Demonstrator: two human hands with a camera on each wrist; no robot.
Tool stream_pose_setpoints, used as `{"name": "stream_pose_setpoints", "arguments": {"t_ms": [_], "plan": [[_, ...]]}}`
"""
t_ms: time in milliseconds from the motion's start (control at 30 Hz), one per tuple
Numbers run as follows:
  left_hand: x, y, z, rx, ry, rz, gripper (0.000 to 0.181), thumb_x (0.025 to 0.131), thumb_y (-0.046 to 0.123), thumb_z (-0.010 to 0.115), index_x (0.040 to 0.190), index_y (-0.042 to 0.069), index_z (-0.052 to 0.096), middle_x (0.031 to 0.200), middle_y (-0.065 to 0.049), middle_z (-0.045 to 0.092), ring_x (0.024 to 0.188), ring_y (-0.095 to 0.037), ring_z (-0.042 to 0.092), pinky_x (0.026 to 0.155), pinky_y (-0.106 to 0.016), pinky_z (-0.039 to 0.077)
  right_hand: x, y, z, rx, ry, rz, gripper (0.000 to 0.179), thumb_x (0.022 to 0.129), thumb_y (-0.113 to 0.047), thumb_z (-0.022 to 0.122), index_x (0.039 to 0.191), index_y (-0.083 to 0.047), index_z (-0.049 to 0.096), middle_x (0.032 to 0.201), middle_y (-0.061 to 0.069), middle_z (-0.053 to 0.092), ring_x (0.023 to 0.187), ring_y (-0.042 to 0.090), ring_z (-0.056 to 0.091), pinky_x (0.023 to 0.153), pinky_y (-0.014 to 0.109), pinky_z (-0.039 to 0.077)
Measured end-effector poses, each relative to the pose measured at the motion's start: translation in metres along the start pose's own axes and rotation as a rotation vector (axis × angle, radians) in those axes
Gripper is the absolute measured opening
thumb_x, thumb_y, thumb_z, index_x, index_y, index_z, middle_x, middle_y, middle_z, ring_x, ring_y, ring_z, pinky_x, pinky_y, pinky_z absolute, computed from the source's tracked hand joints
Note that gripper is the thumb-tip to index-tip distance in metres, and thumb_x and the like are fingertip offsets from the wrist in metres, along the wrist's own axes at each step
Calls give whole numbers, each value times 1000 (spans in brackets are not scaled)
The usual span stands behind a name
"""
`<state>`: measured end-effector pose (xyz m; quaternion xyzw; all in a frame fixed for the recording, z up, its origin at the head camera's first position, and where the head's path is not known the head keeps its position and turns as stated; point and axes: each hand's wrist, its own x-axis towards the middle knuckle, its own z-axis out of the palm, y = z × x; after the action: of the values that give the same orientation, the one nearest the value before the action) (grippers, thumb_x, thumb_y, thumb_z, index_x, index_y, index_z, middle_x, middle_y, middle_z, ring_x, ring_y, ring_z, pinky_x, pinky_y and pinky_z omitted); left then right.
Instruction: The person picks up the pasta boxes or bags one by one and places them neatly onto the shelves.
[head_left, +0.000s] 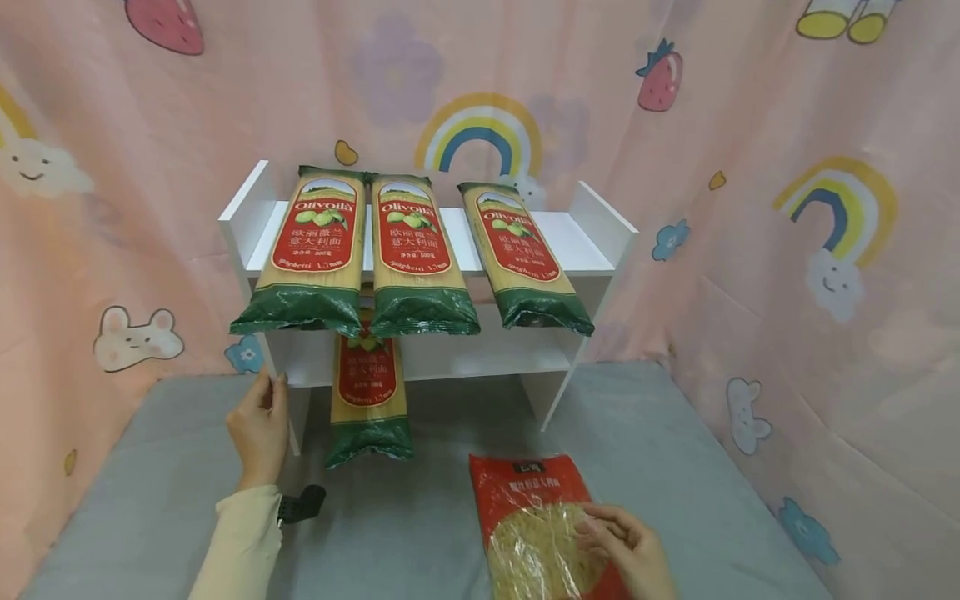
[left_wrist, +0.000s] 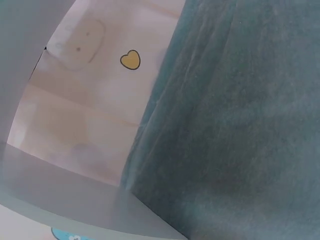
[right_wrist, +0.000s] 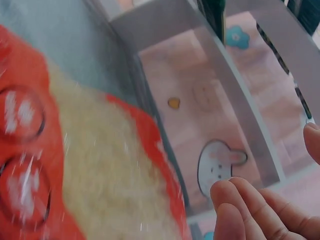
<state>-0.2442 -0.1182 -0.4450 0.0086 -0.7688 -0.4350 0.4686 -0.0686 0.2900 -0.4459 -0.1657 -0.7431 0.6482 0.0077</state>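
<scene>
At the lower left of the white shelf [head_left: 487, 358], my left hand [head_left: 258, 429] pinches the edge of the side panel between thumb and fingers. My right hand [head_left: 630, 546] is beside a red bag of pasta [head_left: 528, 533] with a see-through window. Its fingers [right_wrist: 250, 210] are loosely bent, with the thumb apart from them and nothing between. The bag lies at the front, its near end cut off by the head view. Three spaghetti packets, left [head_left: 315, 233], middle [head_left: 412, 242] and right [head_left: 521, 242], lie on the top board, green ends overhanging.
A fourth spaghetti packet [head_left: 369, 375] lies on the lower board, partly hidden beneath the top ones, its green end jutting forward. Grey cloth [head_left: 412, 533] covers the table. A pink patterned curtain [head_left: 750, 108] hangs behind and along both sides. The shelf's left wall [head_left: 251, 204] rises above the top board.
</scene>
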Motion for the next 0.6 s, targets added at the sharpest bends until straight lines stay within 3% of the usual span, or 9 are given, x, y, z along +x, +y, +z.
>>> {"name": "stream_pose_setpoints", "arguments": {"t_ms": [233, 600], "plan": [[1, 1, -1, -3, -12, 1, 22, 90, -3, 61, 110, -7, 67, 82, -27, 68, 63, -39, 65, 61, 1, 27, -6, 5, -17, -56, 112, 43, 42, 95, -18, 60, 123, 12, 54, 92, 18, 70, 77, 24, 68, 70, 38, 55], [1, 4, -4, -12, -18, -39, 21, 91, -2, 60, 110, -7, 67, 88, -26, 68, 70, -41, 67, 64, 1, 28, -12, 13, -33, -91, 194, 63, 42, 95, -20, 60, 122, 11, 54, 90, 15, 70, 74, 21, 68, 68, 37, 55]]}}
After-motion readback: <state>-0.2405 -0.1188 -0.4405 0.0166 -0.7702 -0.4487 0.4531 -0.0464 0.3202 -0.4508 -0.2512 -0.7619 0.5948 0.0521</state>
